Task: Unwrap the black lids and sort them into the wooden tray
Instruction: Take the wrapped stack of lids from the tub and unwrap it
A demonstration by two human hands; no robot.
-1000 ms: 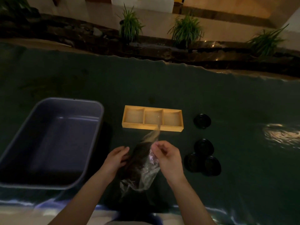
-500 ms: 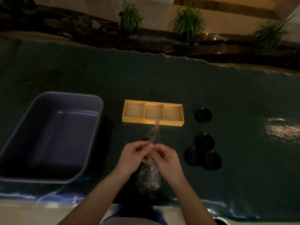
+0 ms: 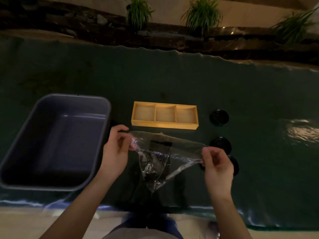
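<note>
Clear wrap [image 3: 165,152] between 2 hands

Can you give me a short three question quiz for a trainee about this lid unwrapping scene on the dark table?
1. True or false: the wooden tray already holds a black lid.
2. What are the left hand and right hand stretching between them?
A. clear plastic wrap
B. a cloth
C. a paper bag
3. Fill in: the grey tub sits to the ____ of the tray.

Key:
1. False; all three compartments are empty, and the loose black lids lie right of the tray.
2. A; the clear plastic wrap hangs between both hands.
3. Left.
</note>
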